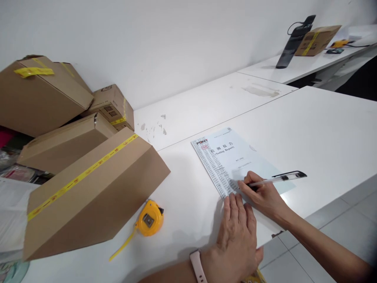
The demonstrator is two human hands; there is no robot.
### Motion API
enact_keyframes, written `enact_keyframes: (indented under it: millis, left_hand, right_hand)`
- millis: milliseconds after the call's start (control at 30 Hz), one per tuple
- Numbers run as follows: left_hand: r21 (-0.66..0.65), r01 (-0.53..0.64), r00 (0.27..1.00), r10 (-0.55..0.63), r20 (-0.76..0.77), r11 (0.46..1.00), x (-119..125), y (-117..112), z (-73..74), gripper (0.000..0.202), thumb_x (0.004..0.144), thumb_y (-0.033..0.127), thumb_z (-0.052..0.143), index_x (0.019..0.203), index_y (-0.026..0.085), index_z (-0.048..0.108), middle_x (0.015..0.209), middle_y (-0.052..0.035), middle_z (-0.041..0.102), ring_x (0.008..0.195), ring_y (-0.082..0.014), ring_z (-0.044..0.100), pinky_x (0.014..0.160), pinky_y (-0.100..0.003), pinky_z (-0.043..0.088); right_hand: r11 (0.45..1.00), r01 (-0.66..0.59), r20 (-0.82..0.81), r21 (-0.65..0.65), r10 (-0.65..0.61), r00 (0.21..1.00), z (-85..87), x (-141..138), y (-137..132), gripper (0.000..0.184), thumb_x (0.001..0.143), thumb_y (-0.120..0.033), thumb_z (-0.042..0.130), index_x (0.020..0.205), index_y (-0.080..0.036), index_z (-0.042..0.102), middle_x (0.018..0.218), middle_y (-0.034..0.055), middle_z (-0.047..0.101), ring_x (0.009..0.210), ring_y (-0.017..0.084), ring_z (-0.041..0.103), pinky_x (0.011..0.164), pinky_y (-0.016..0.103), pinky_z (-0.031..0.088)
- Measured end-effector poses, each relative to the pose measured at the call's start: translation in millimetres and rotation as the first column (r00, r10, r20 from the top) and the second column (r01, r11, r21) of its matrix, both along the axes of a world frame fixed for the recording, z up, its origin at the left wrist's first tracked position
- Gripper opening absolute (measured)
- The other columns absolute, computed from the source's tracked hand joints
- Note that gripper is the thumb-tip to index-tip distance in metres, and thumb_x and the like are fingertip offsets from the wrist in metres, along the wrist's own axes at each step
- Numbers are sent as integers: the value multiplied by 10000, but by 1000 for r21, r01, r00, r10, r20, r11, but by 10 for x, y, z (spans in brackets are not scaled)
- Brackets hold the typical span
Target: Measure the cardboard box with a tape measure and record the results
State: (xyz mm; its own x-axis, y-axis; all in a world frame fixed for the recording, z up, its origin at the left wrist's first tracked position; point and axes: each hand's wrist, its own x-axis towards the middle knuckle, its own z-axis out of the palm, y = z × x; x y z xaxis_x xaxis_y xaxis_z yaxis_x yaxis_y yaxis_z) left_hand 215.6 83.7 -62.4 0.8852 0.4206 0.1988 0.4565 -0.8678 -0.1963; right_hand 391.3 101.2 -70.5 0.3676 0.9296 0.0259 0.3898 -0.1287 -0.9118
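A printed testing report (240,151) lies at a slant on the white table, with columns of handwriting down its left side. My right hand (263,196) grips a black-capped clear pen (278,179), its tip hidden or too small to make out near the lower part of the sheet. Flat with fingers stretched out, my left hand (238,232) rests over the lower edge of the paper, just left of my right hand. A pink band (198,265) circles the left wrist. To the left, an orange tape measure (150,218) lies with a short yellow end pulled out.
A large taped cardboard box (100,200) fills the left of the table, with several more boxes (44,94) behind it against the wall. At the back right stand a dark bottle (294,43) and a small carton (316,40). The table's front edge runs close by my right forearm.
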Motion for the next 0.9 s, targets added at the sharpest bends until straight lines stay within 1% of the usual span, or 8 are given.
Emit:
enact_keyframes:
  millis: [233,567,733,900]
  left_hand:
    - [2,7,1000,-7,-23,1000,0,4,41,880,899,644,578,1467,-23,493,1511,-284,533,1450,-394,465,1242,-509,253]
    - [22,2,1000,-1,-18,1000,-8,6,30,871,903,644,565,1469,-14,491,1509,-281,537,1453,-398,458,1261,-541,137]
    - [13,8,1000,-8,-25,1000,-16,18,39,861,919,630,556,1476,-21,479,1524,-293,513,1460,-404,448,1258,-537,162]
    - [-1,22,999,-22,-42,1000,-23,25,33,856,941,625,516,1486,-32,460,1532,-298,501,1469,-405,435,1257,-539,189]
  right_hand:
    - [1000,-11,7,9,10,1000,-30,9,8,412,918,-495,628,651,-252,427,602,-44,406,540,128,332,497,293,311]
    - [1000,-16,-26,-17,16,1000,-15,11,4,398,903,-482,641,652,-252,436,585,-48,402,538,129,330,500,292,303]
    - [1000,13,-19,-7,-13,1000,15,5,-1,411,907,-490,641,652,-252,423,596,-44,410,547,127,334,505,290,311]
    - [1000,5,-18,-2,-5,1000,5,6,0,423,905,-510,641,649,-255,421,588,-43,408,539,131,326,492,291,294]
